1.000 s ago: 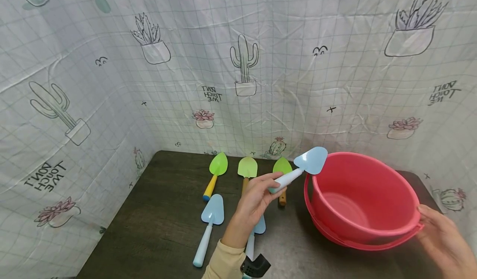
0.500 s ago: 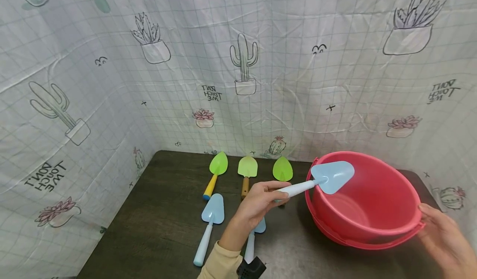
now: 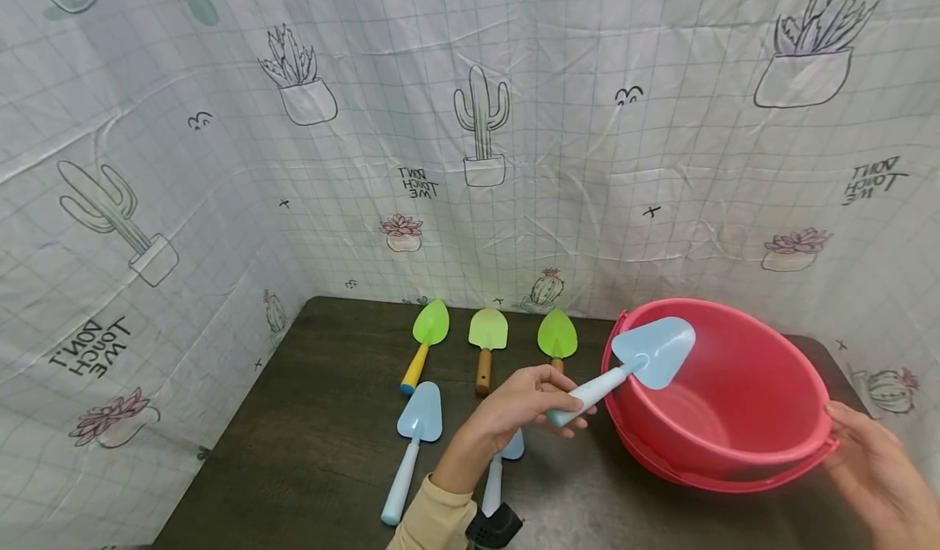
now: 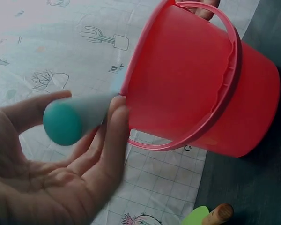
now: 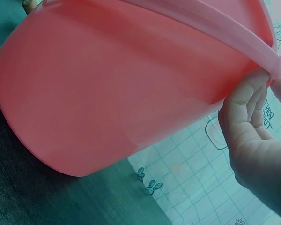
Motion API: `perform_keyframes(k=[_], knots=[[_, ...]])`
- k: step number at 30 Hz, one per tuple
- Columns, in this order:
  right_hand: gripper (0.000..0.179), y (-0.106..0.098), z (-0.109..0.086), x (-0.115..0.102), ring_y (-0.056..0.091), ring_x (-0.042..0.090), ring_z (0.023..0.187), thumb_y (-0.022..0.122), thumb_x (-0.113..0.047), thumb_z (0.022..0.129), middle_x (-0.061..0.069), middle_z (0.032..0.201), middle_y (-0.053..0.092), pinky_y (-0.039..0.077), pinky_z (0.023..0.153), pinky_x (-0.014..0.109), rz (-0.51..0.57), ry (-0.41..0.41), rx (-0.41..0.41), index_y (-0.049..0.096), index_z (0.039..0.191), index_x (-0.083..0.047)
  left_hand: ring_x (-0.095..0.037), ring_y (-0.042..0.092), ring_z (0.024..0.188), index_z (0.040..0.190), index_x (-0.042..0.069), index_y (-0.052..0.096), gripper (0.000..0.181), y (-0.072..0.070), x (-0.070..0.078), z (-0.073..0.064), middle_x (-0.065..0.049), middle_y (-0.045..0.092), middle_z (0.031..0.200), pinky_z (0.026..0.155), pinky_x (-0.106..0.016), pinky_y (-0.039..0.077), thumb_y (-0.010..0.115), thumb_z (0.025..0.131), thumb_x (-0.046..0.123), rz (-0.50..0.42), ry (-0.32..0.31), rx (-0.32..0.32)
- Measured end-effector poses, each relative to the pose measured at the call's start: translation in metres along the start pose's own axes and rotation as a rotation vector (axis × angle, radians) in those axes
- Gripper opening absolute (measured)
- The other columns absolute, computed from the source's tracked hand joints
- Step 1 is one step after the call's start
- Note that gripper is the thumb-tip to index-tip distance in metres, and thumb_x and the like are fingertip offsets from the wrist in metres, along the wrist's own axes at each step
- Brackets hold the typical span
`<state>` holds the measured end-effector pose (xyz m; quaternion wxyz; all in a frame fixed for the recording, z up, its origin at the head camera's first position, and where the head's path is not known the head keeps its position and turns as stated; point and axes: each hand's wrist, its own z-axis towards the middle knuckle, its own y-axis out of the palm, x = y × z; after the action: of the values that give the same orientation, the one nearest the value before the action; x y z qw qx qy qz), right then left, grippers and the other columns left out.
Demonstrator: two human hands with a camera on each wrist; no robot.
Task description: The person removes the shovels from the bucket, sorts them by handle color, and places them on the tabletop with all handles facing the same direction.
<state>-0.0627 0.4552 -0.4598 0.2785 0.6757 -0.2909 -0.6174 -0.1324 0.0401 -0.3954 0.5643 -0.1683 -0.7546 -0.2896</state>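
My left hand (image 3: pixel 523 410) pinches the white handle of a light blue trowel (image 3: pixel 649 352) between thumb and fingers. The trowel's blade points up and right, overlapping the near left rim of a red bucket (image 3: pixel 771 370) in the head view. From the left wrist, the handle's teal end (image 4: pixel 63 124) faces the camera, while the bucket hides most of the blade. At the bucket's right side, my right hand (image 3: pixel 874 464) holds the rim near the handle joint, its fingers (image 5: pixel 246 101) curled there. The bucket's carrying handle (image 3: pixel 723 481) hangs down along the near side.
A yellow-handled green trowel (image 3: pixel 431 323) and two wooden-handled green trowels (image 3: pixel 488 330) lie along the back of the dark table (image 3: pixel 294 444). Nearer lie two more blue trowels (image 3: pixel 420 413), one partly behind my left wrist. A patterned cloth (image 3: pixel 558 166) hangs behind and at the sides.
The held trowel has moved right, its blade passing over the bucket's rim. Lately my left hand has dropped slightly, lowering the handle end. The right hand and bucket have hardly moved.
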Motion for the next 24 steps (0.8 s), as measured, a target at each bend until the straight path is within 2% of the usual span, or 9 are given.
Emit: perform_keyframes(k=[3,6,9,12,16,24], knots=[[0.038,-0.0006,-0.0004,0.0008,0.067,0.017,0.079,0.034,-0.007,0.103,0.009,0.090,0.070,0.055,0.068,0.029,0.009,-0.005,-0.008,0.071,0.104,-0.002,-0.016,0.067,0.082,0.105,0.000,0.060,0.020,0.0001,-0.0020,-0.0003,-0.013,0.071,0.098,0.070,-0.028,0.051,0.064,0.087,0.008,0.111,-0.023,-0.027],[0.039,-0.0010,-0.0007,0.0013,0.067,0.017,0.080,0.032,-0.006,0.103,0.010,0.091,0.070,0.056,0.068,0.029,0.024,-0.008,-0.026,0.071,0.105,-0.002,-0.014,0.066,0.083,0.108,0.002,0.063,0.024,0.0006,-0.0038,-0.0002,-0.010,0.071,0.094,0.070,-0.028,0.048,0.065,0.085,0.010,0.155,-0.042,-0.068],[0.040,-0.0011,-0.0011,0.0016,0.067,0.018,0.081,0.031,-0.006,0.104,0.010,0.092,0.070,0.056,0.069,0.029,0.034,-0.007,-0.043,0.070,0.106,-0.001,-0.013,0.067,0.081,0.112,0.003,0.064,0.027,0.0011,-0.0055,0.0005,-0.010,0.072,0.094,0.071,-0.028,0.050,0.065,0.086,0.008,0.126,-0.061,-0.125],[0.040,-0.0007,-0.0012,0.0013,0.067,0.018,0.082,0.030,-0.006,0.104,0.010,0.093,0.070,0.056,0.070,0.029,0.033,0.000,-0.049,0.070,0.107,-0.002,-0.012,0.067,0.080,0.115,0.004,0.065,0.028,0.0013,-0.0063,0.0011,-0.008,0.072,0.094,0.074,-0.029,0.052,0.064,0.087,0.007,0.080,-0.074,-0.156],[0.040,0.0001,-0.0011,0.0009,0.067,0.017,0.081,0.031,-0.007,0.104,0.009,0.092,0.070,0.056,0.070,0.029,0.025,0.004,-0.045,0.070,0.106,-0.002,-0.012,0.068,0.078,0.118,0.003,0.064,0.030,0.0015,-0.0060,0.0013,-0.006,0.071,0.095,0.076,-0.029,0.053,0.064,0.088,0.005,0.055,-0.072,-0.170],[0.038,-0.0011,-0.0018,0.0019,0.067,0.017,0.081,0.032,-0.006,0.104,0.010,0.092,0.069,0.056,0.069,0.028,0.036,0.000,-0.022,0.070,0.106,-0.002,-0.012,0.065,0.079,0.124,0.010,0.057,0.042,0.0009,-0.0057,-0.0014,0.001,0.065,0.094,0.069,-0.028,0.053,0.066,0.083,0.005,0.088,-0.030,-0.170]])
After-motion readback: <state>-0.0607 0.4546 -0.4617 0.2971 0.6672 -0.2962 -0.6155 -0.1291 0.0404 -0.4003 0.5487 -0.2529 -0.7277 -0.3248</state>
